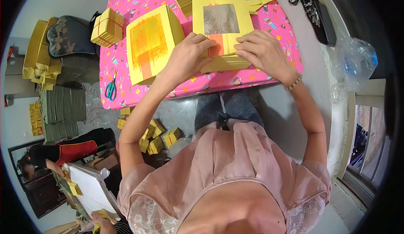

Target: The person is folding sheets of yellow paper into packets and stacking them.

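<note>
A tall stack of yellow joss paper (229,13) stands in front of me on the pink table. Its top sheet carries a silver-grey foil square with an orange strip below it. My left hand (188,57) is closed at the stack's near left, thumb and fingers pinching the near edge of the top sheet by the orange strip. At the near right, my right hand (263,52) grips that same edge with bent fingers, and a beaded bracelet circles its wrist. To the left sits a second stack of yellow paper (150,40) with an orange-gold square.
A tied yellow bundle (107,26) and teal-handled scissors (111,88) lie on the pink patterned tablecloth (181,91). Right of the table are a black pouch with keys (315,19) and a plastic bag (355,61). Yellow bundles (155,137) lie on the floor; another person works at lower left.
</note>
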